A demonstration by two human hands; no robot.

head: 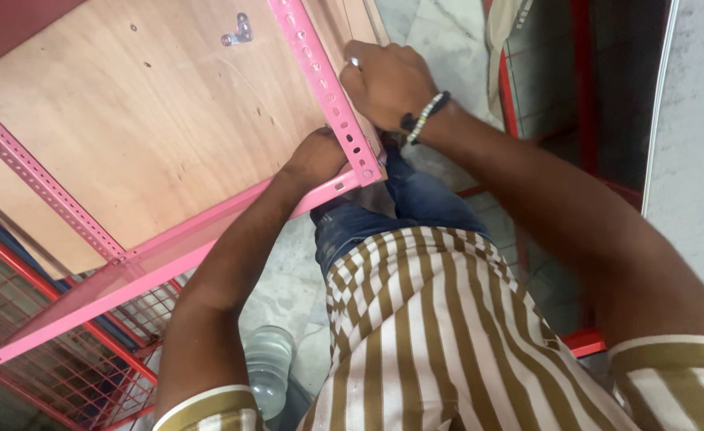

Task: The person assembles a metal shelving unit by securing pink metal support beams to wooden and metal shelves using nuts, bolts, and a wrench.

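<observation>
Where two pink metal bars meet at a corner, both hands work close together against a flat wooden board (152, 120). The board is pale plywood with a smooth, faintly grained face, a few small screw holes and a little silver bracket (238, 32) fixed near its upper edge. One pink bar (325, 88) is a slim angle strip punched with a row of small holes; it runs down to the corner, where it joins a longer pink bar (152, 267) that slants along the board's lower edge.

The right hand (388, 80) lies beside the punched bar, its grip clenched around a small shiny piece that peeks out by the thumb; what that piece is cannot be told. A beaded band (425, 118) circles this wrist. The left hand (316, 156) presses at the corner joint, partly hidden behind the bar, so whether its grip is clenched or released cannot be told.

Below the arms are a brown-and-white striped shirt (440, 335), blue jeans (416, 199), red wire mesh (56, 351) and a clear plastic bottle (268, 367) on the floor.
</observation>
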